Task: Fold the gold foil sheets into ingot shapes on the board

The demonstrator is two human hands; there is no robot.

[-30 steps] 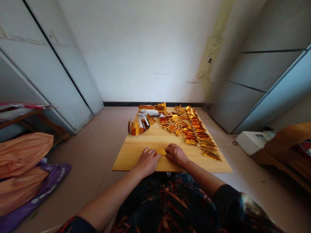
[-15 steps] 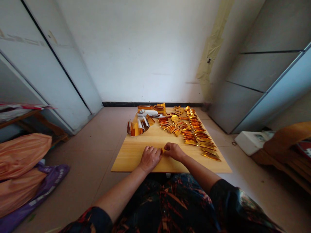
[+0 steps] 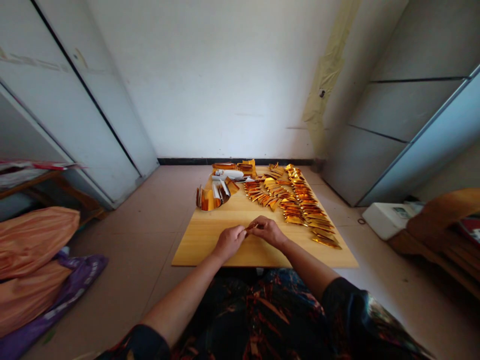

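Between my two hands, near the front of the wooden board [image 3: 202, 240], is a small piece of gold foil paper [image 3: 250, 228]. My left hand [image 3: 229, 242] pinches its left end, fingers closed. On the other end, my right hand [image 3: 267, 231] is closed with thumb and fingertips together. Most of the piece is hidden by the fingers. Rows of folded gold foil papers [image 3: 307, 205] lie overlapped on the right half of the board. At the back left stand curled sheets of gold foil paper [image 3: 208, 197], some showing white sides.
A white roll-like bundle [image 3: 228, 174] lies at the board's back. Grey cabinets stand left [image 3: 97, 110] and right [image 3: 397, 110]. Orange and purple bags [image 3: 37, 240] are on the left; a white box [image 3: 386, 220] is by a wooden seat [image 3: 442, 220] at right.
My left hand has turned from lying over the board to a pinch at the foil paper's end. My right hand has shifted slightly, and more of the piece shows between them.
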